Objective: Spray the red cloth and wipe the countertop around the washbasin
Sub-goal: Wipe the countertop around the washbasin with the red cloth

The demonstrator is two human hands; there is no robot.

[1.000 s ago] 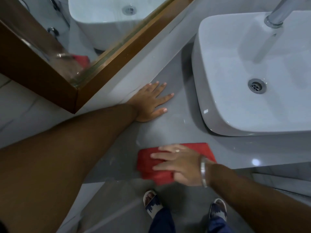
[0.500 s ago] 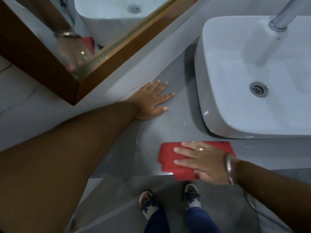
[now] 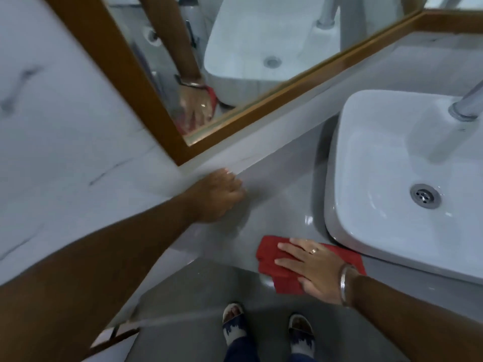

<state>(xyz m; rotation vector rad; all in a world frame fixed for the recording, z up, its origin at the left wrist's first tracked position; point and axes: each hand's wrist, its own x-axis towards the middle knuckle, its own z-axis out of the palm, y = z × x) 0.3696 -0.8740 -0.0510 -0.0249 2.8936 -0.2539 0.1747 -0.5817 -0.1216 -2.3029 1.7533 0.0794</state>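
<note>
- We are pressing our right hand (image 3: 311,267) flat, fingers spread, on the red cloth (image 3: 274,259) at the countertop (image 3: 277,184) near edge, just beside the washbasin (image 3: 366,205).
- Our left hand (image 3: 217,197) is resting far-left, fingers curled, holding nothing.
- The cloth's long axis is running left-right, so our right hand is wiping.

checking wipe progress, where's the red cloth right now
In the head view, the red cloth lies flat under the right hand on the countertop's front edge, beside the washbasin's near-left corner.

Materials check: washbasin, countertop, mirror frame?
Washbasin: looks like glazed white ceramic, with glossy highlights on its rim. Countertop: polished grey stone or tile, mirror-like glints; which one is unclear. Mirror frame: appears to be brown wood or wood-look laminate, semi-matte.
</note>
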